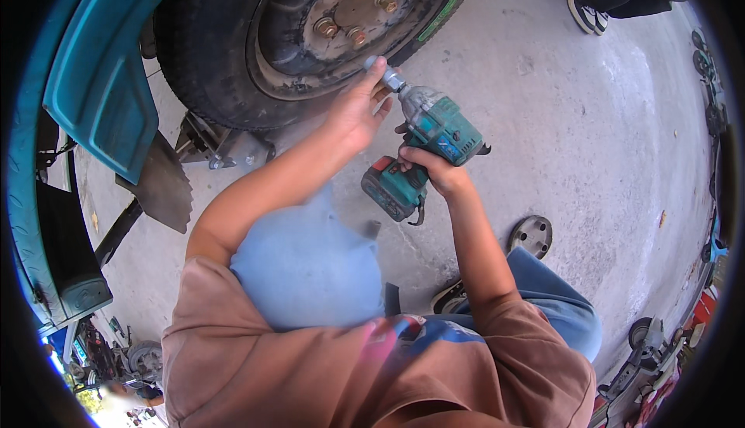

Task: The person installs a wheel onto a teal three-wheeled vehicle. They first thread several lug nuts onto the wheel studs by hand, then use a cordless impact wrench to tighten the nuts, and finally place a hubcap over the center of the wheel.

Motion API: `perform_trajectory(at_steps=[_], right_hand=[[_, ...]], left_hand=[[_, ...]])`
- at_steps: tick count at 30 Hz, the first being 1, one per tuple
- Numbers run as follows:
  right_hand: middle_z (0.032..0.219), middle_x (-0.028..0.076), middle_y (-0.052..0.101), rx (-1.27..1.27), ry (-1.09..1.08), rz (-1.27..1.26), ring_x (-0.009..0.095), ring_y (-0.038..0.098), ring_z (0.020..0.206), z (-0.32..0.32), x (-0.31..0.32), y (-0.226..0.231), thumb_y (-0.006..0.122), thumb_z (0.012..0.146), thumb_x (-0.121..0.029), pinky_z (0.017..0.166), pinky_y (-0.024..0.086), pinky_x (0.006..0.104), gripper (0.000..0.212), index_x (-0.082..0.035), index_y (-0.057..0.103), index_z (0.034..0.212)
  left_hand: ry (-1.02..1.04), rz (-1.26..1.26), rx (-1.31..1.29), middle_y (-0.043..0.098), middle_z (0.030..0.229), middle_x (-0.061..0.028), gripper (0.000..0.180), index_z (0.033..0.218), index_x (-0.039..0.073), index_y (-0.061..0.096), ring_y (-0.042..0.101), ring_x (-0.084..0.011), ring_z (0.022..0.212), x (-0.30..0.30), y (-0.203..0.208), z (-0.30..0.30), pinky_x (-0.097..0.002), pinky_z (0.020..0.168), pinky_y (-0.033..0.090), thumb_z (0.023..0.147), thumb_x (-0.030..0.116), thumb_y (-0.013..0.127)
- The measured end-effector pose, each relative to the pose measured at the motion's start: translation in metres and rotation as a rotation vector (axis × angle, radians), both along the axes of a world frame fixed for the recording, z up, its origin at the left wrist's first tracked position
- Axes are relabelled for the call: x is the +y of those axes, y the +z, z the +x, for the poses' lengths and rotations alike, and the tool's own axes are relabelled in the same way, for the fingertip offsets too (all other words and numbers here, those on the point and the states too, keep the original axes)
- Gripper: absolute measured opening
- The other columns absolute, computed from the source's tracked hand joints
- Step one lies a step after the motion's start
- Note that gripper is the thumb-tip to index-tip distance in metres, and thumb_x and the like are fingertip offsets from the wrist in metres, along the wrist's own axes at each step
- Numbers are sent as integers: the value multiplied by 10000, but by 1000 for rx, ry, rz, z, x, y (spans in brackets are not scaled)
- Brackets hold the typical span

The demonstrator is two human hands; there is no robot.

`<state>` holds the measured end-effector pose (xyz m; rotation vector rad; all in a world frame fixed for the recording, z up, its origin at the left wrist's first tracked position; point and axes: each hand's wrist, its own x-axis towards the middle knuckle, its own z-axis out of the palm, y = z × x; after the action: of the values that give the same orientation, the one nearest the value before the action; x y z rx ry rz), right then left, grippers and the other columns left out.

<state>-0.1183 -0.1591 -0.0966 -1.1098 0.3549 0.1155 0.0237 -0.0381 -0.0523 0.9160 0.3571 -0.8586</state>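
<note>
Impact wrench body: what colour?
Teal-green with black trim; the impact wrench shows clearly in the head view, held in the right hand.

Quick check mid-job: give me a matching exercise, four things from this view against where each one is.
Things:
1. impact wrench
2. socket
3. wheel
4. round metal disc

Places:
A. on the concrete floor, by the person's knee
B. gripped at the handle by the right hand
C. at the top of the view, lug nuts showing
D. at the tool's tip, pinched by the left hand

Pairs: 1-B, 2-D, 3-C, 4-A
</note>
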Motion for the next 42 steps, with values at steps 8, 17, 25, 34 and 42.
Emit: perform_trajectory(at_steps=[8, 17, 25, 34, 42], right_hand=[[971, 96, 698, -23, 9, -848, 274, 667, 879, 13, 4, -29, 750, 837, -295, 768, 517, 384, 318, -94, 669, 1069], [1034, 110, 683, -143, -158, -775, 283, 656, 942, 28, 12, -39, 760, 803, -150, 804, 512, 396, 352, -72, 644, 1126], [1026, 114, 679, -80, -125, -663, 279, 651, 933, 35, 18, -33, 731, 832, -122, 804, 510, 388, 306, -50, 641, 1116], [978, 97, 688, 3, -138, -552, 249, 653, 882, 42, 28, -22, 740, 828, -136, 788, 508, 368, 257, -53, 666, 1060], [960, 86, 691, -8, -143, -555, 242, 655, 882, 48, 23, -28, 738, 824, -125, 787, 504, 366, 218, -52, 679, 1021]], left_hand=[[-29, -73, -16, 617, 1275, -71, 368, 1184, 116, 537, 500, -169, 1119, 5, -5, 21, -348, 1022, 350, 926, 333, 684], [-51, -181, -34, 538, 1389, -109, 421, 1325, 64, 482, 469, -206, 1250, 8, -6, 34, -377, 1088, 328, 988, 299, 574], [-21, -54, -31, 591, 1300, -83, 448, 1274, 59, 521, 512, -203, 1166, 7, -7, 40, -361, 1055, 358, 936, 317, 660], [-25, -12, 99, 614, 1237, -79, 358, 1185, 55, 573, 540, -188, 1101, 32, -18, 34, -352, 974, 421, 930, 287, 667], [139, 170, 303, 604, 1151, -193, 306, 1114, -44, 556, 588, -316, 1148, 117, -72, 18, -360, 1034, 508, 837, -63, 685]])
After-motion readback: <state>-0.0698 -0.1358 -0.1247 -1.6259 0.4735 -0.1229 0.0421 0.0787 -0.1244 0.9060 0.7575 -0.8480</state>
